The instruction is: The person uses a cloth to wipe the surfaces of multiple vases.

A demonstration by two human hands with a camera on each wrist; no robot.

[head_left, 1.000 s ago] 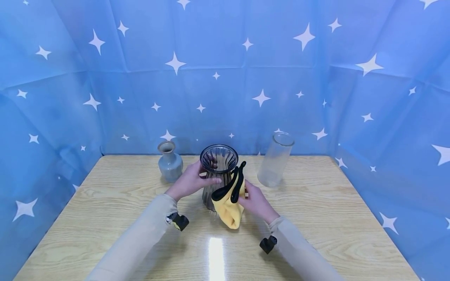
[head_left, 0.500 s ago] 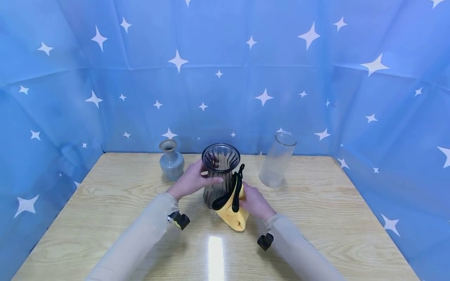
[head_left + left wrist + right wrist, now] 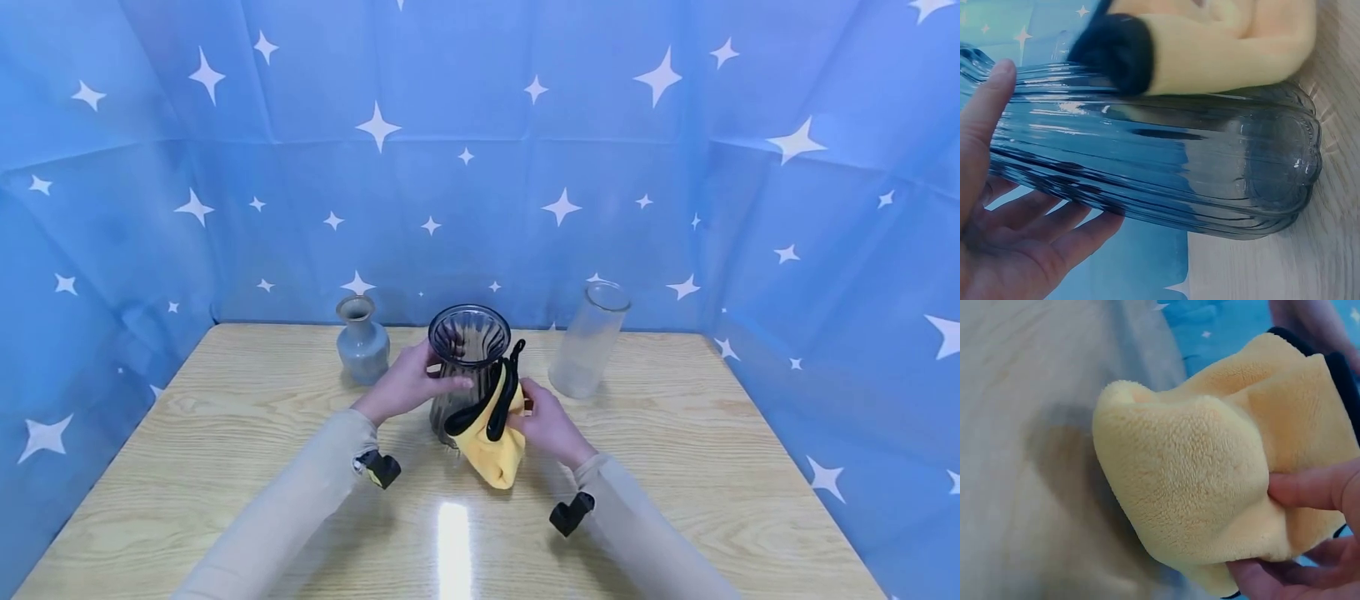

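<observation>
A dark, ribbed glass vase (image 3: 452,404) with a flared rim stands upright on the table in the head view. My left hand (image 3: 408,383) grips its upper part from the left, thumb at the front. In the left wrist view the fingers of that hand curve round the ribbed glass (image 3: 1147,156). My right hand (image 3: 551,423) pinches a yellow plush cloth (image 3: 491,450) with black edging, held against the vase's right side. Close up in the right wrist view, thumb and fingers clasp the folded cloth (image 3: 1185,469). The cloth hides part of the vase.
A small blue-grey ceramic vase (image 3: 363,346) stands behind my left hand. To the right, a clear glass cylinder vase (image 3: 588,346) stands near the back edge of the wooden table (image 3: 697,467). A blue curtain (image 3: 465,208) with white stars hangs behind and at both sides.
The cloth in my right hand shifts slightly down and right along the vase, then back up and left. My left hand stays on the vase. The head view tilts a little.
</observation>
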